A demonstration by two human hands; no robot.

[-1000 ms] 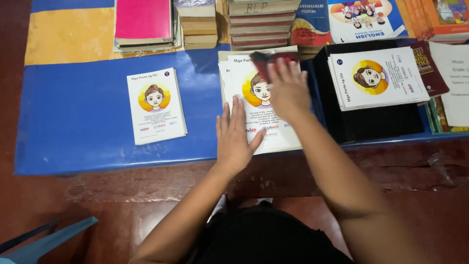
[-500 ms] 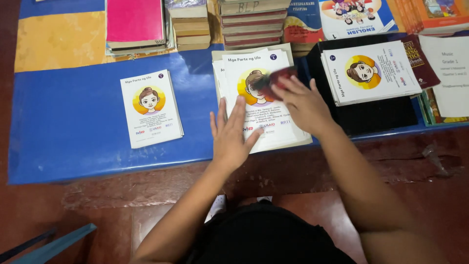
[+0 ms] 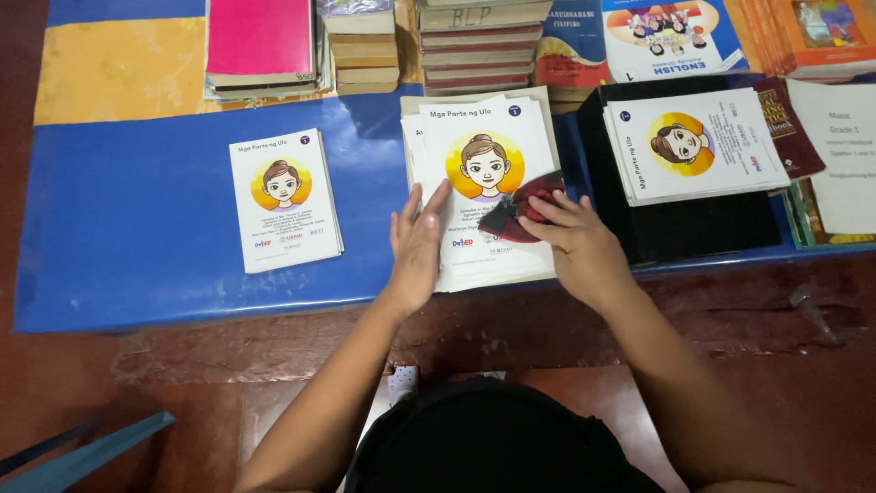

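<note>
Left hand [image 3: 417, 245] flat, fingers spread, on booklet stack [image 3: 484, 173] at table [image 3: 137, 228] edge. Right hand [image 3: 575, 239] grips red stapler [image 3: 522, 208] on the cover. Single booklet [image 3: 284, 199] well left; black box [image 3: 693, 228] just right; book piles [image 3: 474, 41] behind.

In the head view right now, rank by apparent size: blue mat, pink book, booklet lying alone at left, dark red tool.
1. blue mat, largest by far.
2. booklet at left and pink book: too close to rank; the pink book runs off the frame's top edge.
3. dark red tool, smallest, partly covered by the right hand.
</note>
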